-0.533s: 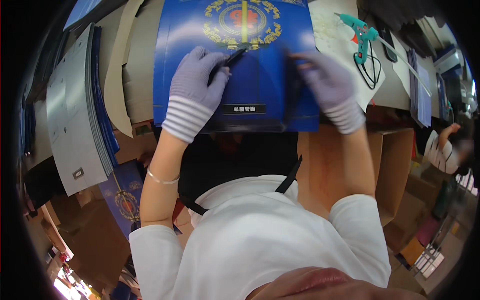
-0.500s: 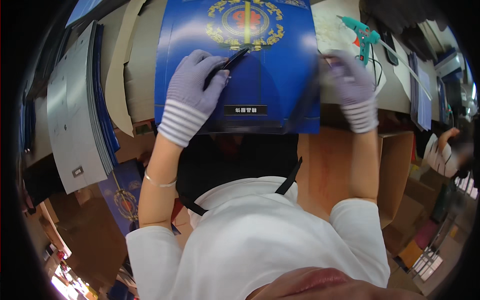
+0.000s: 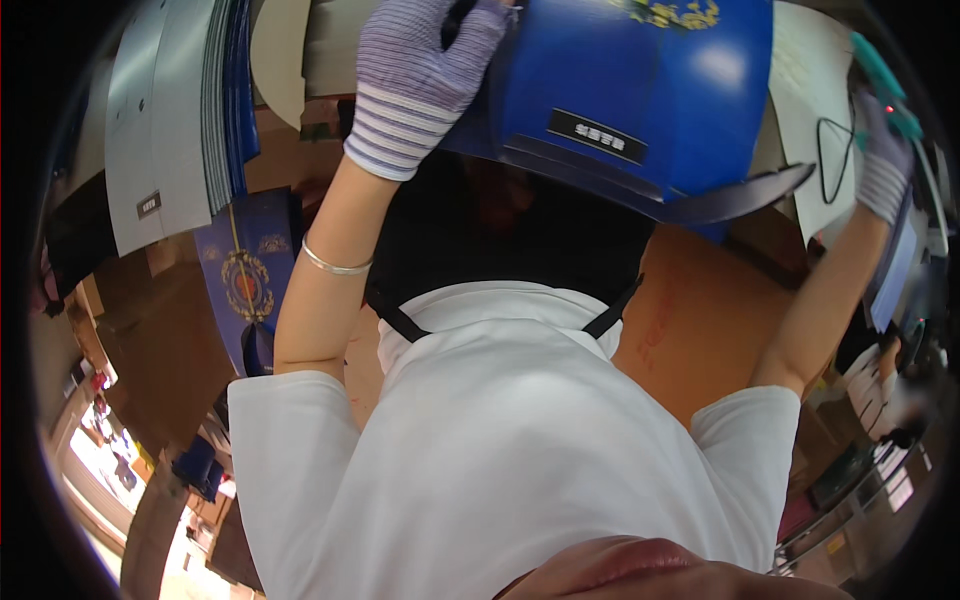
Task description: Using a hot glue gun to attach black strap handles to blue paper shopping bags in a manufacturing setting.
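Observation:
My left hand [image 3: 425, 70], in a lavender knit glove with a striped cuff, is at the left side of a glossy blue printed board [image 3: 640, 75]. Its fingers and thumb close round a black piece [image 3: 457, 18], mostly hidden by the glove and cut off by the top edge. Gold ornament and a small black label [image 3: 598, 136] mark the board. A dark curved strip [image 3: 745, 196] sticks out from its near right edge. My right hand [image 3: 882, 150], gloved alike and blurred, is at the teal glue gun [image 3: 876, 68]; its grip is unclear.
At left stand grey panels [image 3: 160, 110] in a stack with blue edges. Below them hangs another blue printed sheet [image 3: 238, 262]. A black cord [image 3: 822, 165] loops by the glue gun. Brown cardboard [image 3: 700, 310] is below the table edge. Another person [image 3: 875, 375] is at far right.
My right hand has moved from the board's right edge out to the glue gun. The view has shifted, and the board now appears tilted and higher, with the dark strip projecting rightward.

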Available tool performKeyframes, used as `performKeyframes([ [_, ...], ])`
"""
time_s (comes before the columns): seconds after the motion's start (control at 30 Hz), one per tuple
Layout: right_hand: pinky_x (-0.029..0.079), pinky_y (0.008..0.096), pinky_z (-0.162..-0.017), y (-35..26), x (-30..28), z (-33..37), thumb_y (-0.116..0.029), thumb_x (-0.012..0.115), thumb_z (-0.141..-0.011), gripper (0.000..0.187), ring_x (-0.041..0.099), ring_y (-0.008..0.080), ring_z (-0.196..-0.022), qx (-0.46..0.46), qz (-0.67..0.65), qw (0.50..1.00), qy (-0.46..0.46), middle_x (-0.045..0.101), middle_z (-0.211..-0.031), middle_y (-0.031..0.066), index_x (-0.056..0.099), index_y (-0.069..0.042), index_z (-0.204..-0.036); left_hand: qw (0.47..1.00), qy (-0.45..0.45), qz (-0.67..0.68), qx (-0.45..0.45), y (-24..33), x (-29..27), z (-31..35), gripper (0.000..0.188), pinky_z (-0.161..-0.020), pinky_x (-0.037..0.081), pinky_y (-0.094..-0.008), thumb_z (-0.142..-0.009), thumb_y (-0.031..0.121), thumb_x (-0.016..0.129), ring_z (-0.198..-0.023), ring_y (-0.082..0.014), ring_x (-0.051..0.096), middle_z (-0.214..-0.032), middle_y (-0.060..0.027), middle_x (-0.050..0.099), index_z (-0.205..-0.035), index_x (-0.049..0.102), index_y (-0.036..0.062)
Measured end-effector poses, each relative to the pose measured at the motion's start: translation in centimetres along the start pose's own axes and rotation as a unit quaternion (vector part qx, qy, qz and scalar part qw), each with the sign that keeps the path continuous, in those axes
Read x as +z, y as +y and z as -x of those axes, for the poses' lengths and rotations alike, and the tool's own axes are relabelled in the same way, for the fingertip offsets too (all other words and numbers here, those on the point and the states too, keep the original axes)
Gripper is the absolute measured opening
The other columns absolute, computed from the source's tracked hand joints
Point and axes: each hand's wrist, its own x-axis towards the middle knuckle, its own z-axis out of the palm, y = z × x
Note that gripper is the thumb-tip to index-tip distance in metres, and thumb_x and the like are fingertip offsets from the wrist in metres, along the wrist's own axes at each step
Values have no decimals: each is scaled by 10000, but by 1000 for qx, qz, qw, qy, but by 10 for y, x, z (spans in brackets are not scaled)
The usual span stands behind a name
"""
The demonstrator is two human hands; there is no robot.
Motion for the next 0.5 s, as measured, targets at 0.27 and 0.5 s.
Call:
performKeyframes([
  [0.27, 475, 265, -684, -209, 104, 124, -264, 826, -777, 374, 597, 133, -754, -158, -168, 897, -378, 613, -848, 30, 644, -14, -988, 993, 53, 40, -101, -1, -6, 11, 260, -798, 502, -281, -897, 127, 657, -865, -187, 632, -972, -136, 663, -1083, 642, -54],
  [0.5, 523, 298, -625, -248, 137, 140, -335, 892, -677, 407, 638, 187, -675, -191, -27, 895, -402, 616, -747, 38, 635, -60, -830, 991, 43, 47, -115, -1, -8, 9, 249, -763, 505, -263, -884, 100, 669, -830, -166, 628, -967, -129, 661, -1079, 645, -53],
])
